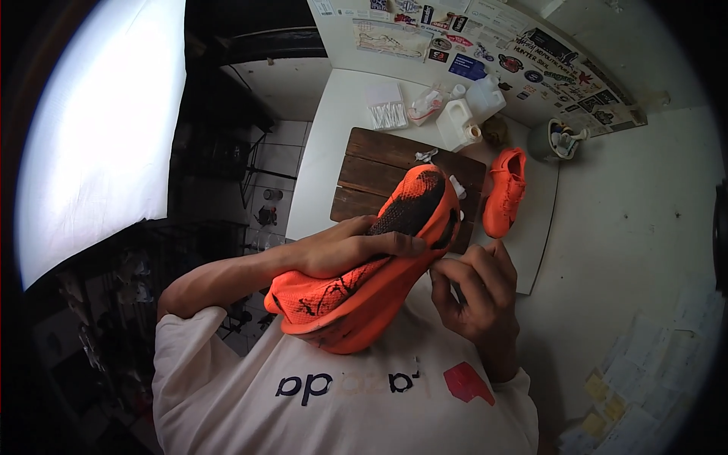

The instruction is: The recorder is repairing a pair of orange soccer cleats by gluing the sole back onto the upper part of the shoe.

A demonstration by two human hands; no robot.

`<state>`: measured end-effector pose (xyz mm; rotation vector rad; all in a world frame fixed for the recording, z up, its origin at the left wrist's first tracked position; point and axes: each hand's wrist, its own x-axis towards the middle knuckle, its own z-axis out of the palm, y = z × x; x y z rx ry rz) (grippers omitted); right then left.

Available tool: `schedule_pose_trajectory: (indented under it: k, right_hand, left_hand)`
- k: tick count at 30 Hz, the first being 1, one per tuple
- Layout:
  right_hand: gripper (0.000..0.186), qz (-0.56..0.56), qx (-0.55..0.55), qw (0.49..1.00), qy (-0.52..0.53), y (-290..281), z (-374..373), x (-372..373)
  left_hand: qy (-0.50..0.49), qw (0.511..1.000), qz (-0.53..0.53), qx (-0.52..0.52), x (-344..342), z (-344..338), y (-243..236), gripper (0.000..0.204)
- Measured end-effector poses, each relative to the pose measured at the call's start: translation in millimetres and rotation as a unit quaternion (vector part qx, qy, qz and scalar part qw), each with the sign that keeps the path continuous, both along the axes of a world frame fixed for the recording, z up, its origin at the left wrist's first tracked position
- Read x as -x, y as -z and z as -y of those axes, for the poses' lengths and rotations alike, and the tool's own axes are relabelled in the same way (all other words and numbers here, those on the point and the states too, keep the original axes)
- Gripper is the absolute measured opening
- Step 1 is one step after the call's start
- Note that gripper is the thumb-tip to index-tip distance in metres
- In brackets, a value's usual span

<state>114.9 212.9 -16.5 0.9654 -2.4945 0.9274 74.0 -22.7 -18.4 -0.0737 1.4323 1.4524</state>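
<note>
An orange sports shoe [356,322] with black patches and dark scribble-like marks is held up close to my chest, tilted, with one end toward the table. My left hand [341,246] wraps over its middle, thumb lying across the black mesh patch. Beside the shoe's right edge, my right hand [481,292] is closed, fingertips pinched together near the orange sidewall. Whatever lies between those fingertips is hidden. A matching orange shoe [503,199] rests on the white table [315,174], right of a dark wooden slatted board [371,174].
Crumpled white scraps [426,156] lie on the board. Behind it stand a pack of cotton swabs [387,110], a clear plastic bag [425,106], a white jug [455,125] and a translucent bottle [485,97]. A grey bucket [542,144] holding tools is at the far right.
</note>
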Motion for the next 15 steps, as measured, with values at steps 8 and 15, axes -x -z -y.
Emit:
schedule_pose_trajectory:
  k: [8, 15]
  right_hand:
    - [0.015, -0.002, 0.001, 1.0, -0.027, 2.6, 4.9, -2.1]
    - [0.014, -0.001, -0.025, 0.999, -0.037, -4.5, 1.9, 2.5]
  left_hand:
    - [0.005, 0.999, -0.029, 0.015, 0.3, 0.1, 0.8, 0.065]
    - [-0.008, 1.0, -0.009, 0.018, -1.9, -1.4, 2.3, 0.067]
